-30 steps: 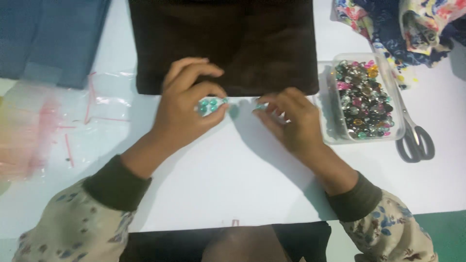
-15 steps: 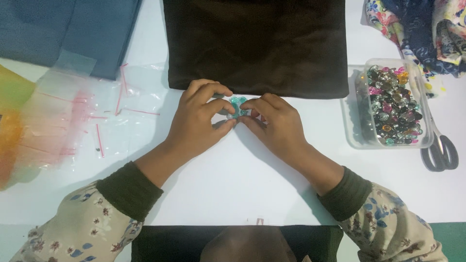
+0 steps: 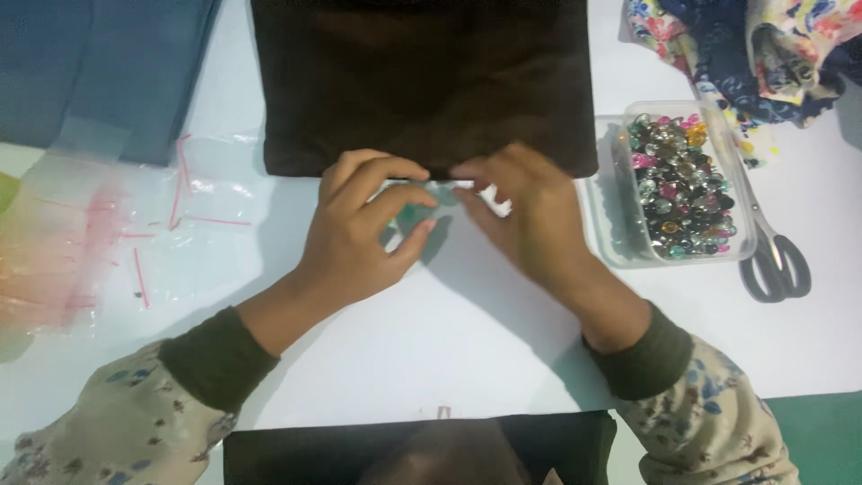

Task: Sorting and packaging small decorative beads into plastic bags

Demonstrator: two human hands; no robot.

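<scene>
A: Where do we have the small clear packet (image 3: 429, 208) just now?

B: Just below the near edge of the dark brown cloth (image 3: 422, 81), pinched between both our hands. Our left hand (image 3: 359, 233) grips it with thumb and fingers closed narrow on its left end, with something teal inside; our right hand (image 3: 530, 216) nips the right end at the fingertips.

A: Which way does it run?

B: Its long axis lies left to right, along the cloth's edge. Both hands are on it, so neither is nearer.

A: And the other packages?

B: Right of the cloth, a clear rectangular tub (image 3: 678, 184) of mixed coloured gems, grey-handled scissors (image 3: 777, 260) just beyond it on the white surface (image 3: 431, 359). Left of the cloth, loose clear bags with red strips (image 3: 171, 216). Above the tub, floral fabric (image 3: 754, 49); far left of the cloth, blue cloth (image 3: 99, 63).
</scene>
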